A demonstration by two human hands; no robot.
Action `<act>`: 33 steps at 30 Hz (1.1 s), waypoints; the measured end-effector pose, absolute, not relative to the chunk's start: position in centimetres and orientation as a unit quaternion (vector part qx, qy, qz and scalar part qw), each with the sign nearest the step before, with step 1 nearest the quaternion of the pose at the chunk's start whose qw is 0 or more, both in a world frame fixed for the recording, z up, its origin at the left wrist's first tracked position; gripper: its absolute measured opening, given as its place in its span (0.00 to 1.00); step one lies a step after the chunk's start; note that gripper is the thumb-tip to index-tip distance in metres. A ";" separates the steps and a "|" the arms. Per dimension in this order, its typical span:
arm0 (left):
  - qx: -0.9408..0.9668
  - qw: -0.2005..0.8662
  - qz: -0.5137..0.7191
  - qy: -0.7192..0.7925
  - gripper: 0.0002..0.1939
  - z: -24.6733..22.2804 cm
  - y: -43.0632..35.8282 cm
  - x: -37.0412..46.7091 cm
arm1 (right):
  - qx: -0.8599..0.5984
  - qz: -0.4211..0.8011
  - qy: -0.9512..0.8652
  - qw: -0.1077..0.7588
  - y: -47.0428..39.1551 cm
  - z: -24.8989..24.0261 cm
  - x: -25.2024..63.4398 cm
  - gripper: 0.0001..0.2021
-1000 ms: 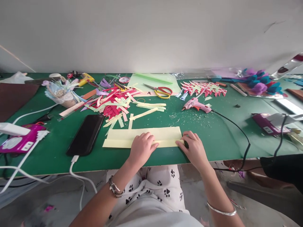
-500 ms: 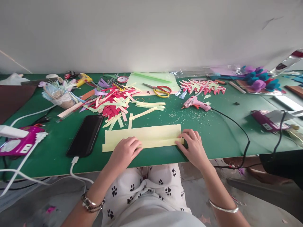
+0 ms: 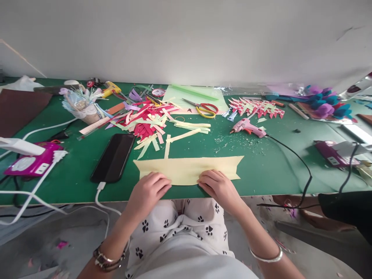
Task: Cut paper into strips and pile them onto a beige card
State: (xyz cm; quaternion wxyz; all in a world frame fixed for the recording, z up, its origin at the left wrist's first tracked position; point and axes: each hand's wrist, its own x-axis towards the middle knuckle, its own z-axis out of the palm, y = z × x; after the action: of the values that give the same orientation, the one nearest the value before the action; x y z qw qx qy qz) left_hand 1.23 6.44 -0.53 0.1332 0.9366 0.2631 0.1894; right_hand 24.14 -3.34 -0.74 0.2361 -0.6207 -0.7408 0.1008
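Observation:
A pale yellow paper sheet (image 3: pixel 186 168) lies near the front edge of the green table, its ends flared and its front edge curved. My left hand (image 3: pixel 148 192) has its bent fingers together on the sheet's lower left part, gripping the edge. At the lower right part, my right hand (image 3: pixel 219 188) grips the same edge with its fingers together. Both thumbs are near the front edge; the fingertips partly cover the paper. Just behind the sheet is a narrow yellow strip (image 3: pixel 167 146). A black phone (image 3: pixel 113 158) lies to the left of my left hand.
Behind are a pile of paper strips (image 3: pixel 148 122), scissors (image 3: pixel 207 110), a woven pink piece (image 3: pixel 255 107) and a pink glue gun (image 3: pixel 248 127) with a black cable. Purple power strips (image 3: pixel 35 161) stand at both sides. Another person's leg (image 3: pixel 314 221) shows at lower right.
My right hand has moved left from the paper's right end to a place closer to my left hand. The flat front fold is no longer visible, and the paper's ends now flare. The view has shifted slightly.

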 end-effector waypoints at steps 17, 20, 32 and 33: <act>0.904 0.144 0.134 0.379 0.15 0.1 8.3 -0.1 | -0.608 0.050 -0.778 0.151 -0.6 -0.5 25.0 0.14; 0.918 0.111 0.131 0.358 0.15 0.1 8.8 -0.5 | -0.615 0.040 -0.776 0.132 -0.8 0.0 24.7 0.13; 0.915 0.145 0.171 0.334 0.12 -0.8 8.2 -1.5 | -0.631 0.025 -0.758 0.165 0.4 -0.6 17.8 0.13; 0.912 0.146 0.169 0.343 0.12 -0.8 8.2 -1.8 | -0.633 0.028 -0.756 0.164 0.5 -0.6 17.7 0.13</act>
State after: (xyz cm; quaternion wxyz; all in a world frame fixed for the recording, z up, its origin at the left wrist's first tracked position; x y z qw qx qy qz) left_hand -1.79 8.19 -0.80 0.1457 0.9124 0.3432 0.1687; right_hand 17.72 0.53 -0.64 0.1644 -0.6331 -0.7559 0.0278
